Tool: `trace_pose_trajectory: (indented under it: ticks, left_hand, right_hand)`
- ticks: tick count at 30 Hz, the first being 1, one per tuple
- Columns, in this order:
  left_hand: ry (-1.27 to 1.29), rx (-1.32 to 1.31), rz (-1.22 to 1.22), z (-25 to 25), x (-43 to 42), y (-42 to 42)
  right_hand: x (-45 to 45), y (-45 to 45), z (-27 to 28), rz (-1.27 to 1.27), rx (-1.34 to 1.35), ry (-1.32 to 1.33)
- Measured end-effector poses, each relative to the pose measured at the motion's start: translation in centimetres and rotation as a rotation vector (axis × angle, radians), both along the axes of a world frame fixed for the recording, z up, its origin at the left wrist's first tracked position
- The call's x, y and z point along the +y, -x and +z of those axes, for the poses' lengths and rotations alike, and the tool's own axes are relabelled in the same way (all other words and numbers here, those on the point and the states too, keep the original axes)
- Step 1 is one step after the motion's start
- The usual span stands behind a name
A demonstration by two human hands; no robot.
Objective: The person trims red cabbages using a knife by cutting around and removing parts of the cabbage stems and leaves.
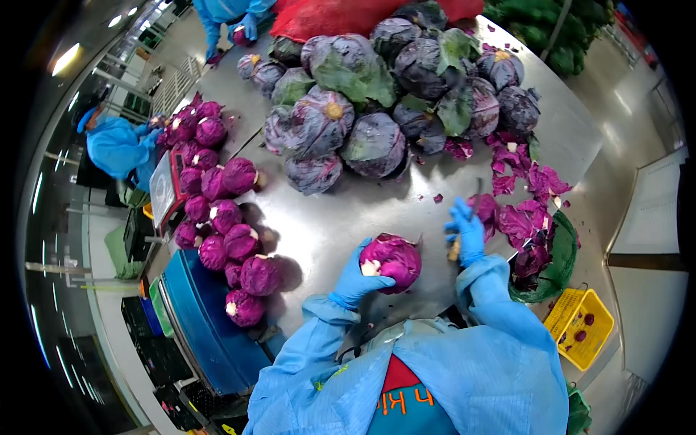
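Heap: Big, round, dusky-purple cabbages with loose green outer leaves were piled on the shiny metal bench; I took my bearings from this heap.
Cabbage in hand: A glossy, bright-purple, round cabbage with a pale cut stem was on the wearer's side of the heap.
Left hand: The blue-gloved left hand was grasping that cabbage, palm against its side and thumb across the front.
Right hand: The blue-gloved right hand was nearer the wearer than the heap and toward its right, fingers bent; a small tan piece showed beside them, but I could not tell whether it was gripped.
Peelings: Torn, crinkled purple leaves were strewn from the heap's right edge toward the wearer, some reaching a round green mesh container.
Stripped cabbages: A cluster of small, smooth magenta-purple cabbages stood left of the heap, stretching nearer the wearer.
Sack: Bright red mesh cloth was just behind the heap.
Others: A person in blue workwear was well off to the heap's left; another blue sleeve showed behind it, to the left.
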State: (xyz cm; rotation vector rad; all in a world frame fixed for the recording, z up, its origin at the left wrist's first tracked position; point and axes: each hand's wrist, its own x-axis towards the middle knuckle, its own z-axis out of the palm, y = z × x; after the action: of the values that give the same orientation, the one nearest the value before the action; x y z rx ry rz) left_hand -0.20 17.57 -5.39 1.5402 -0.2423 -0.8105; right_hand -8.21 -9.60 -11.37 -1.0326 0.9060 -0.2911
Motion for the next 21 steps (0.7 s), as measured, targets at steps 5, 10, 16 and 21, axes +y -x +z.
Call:
trace_pose_trajectory:
  ticks: [5,10,16,21]
  left_hand:
    - [-0.215,-0.325,-0.117,1.7,-4.8,1.8]
    - [-0.478,-0.778,-0.076,2.8,-8.7,4.5]
    - [-0.530,-0.644,-0.162,3.8,-10.3,3.1]
    - [-0.527,-0.725,-0.166,2.0,-10.2,2.0]
  right_hand:
    - [-7.8,9.0,-0.1,-0.287,0.098,0.131]
    - [-7.2,14.5,1.8,-0.237,0.434,0.736]
    - [0.4,11.1,5.7,0.403,0.276,0.965]
    - [2.1,8.5,6.9,0.651,0.192,0.987]
